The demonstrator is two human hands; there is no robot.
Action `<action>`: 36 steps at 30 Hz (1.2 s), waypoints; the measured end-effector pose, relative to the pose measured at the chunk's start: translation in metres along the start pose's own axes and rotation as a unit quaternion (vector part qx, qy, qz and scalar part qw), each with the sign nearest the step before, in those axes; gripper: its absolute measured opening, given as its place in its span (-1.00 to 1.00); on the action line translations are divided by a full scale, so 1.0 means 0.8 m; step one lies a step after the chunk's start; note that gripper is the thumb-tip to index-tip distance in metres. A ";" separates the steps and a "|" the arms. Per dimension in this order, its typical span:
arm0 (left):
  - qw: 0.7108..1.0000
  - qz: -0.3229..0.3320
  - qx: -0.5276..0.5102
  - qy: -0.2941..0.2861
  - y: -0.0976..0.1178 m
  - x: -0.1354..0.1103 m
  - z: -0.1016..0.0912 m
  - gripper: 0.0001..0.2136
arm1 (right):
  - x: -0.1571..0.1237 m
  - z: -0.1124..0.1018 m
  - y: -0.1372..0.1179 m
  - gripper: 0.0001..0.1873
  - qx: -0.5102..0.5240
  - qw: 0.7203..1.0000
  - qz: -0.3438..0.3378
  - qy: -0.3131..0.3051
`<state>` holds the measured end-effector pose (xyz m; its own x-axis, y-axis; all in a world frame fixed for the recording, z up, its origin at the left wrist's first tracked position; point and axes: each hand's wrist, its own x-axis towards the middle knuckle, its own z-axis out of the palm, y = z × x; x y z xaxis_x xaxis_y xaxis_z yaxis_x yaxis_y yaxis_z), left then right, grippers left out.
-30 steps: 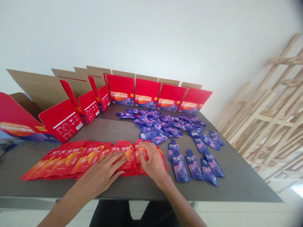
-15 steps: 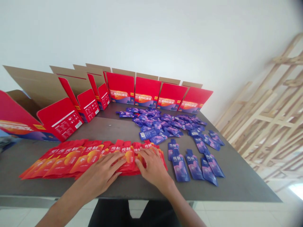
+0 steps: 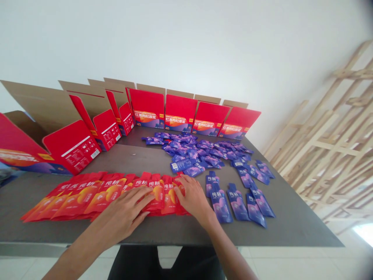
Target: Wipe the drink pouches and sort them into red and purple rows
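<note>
A row of overlapping red pouches [image 3: 107, 190] with orange fruit prints lies along the near side of the table. My left hand [image 3: 128, 212] rests across the middle of the row, its fingers stretched out over the pouches and its thumb below. At the row's right end, my right hand [image 3: 195, 198] is cupped over the last pouches. Its thumb stands apart from its fingers, and a red pouch shows between them; its palm hides the edges there. Just right of this hand lie several loose purple pouches [image 3: 220, 206].
A heap of purple pouches [image 3: 204, 151] covers the table's back right. Open red cartons [image 3: 148, 109] line the back, and larger-looking open cartons [image 3: 75, 147] stand at the left. A wooden frame [image 3: 329, 147] leans at the right, beyond the grey table [image 3: 285, 229].
My right hand has shifted right onto the row's end, and the pouch edges that showed right of it are now tucked in or hidden. My left hand has barely moved.
</note>
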<state>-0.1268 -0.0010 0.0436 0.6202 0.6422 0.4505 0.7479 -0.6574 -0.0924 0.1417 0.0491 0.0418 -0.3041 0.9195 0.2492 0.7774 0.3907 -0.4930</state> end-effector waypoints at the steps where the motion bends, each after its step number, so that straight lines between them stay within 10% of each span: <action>1: 1.000 -0.001 -0.002 0.000 0.000 0.000 0.000 -0.66 | -0.001 0.001 0.002 -0.68 -0.005 1.000 0.002 -0.011; 36: 1.000 -0.006 0.006 -0.005 0.002 0.003 -0.008 -0.65 | -0.042 -0.011 -0.005 -0.70 0.012 1.000 -0.011 0.008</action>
<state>-0.1254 -0.0033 0.0499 0.6138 0.6542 0.4420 0.7578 -0.6452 -0.0975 0.1537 0.0165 0.0431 -0.3119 0.9101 0.2730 0.7576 0.4116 -0.5066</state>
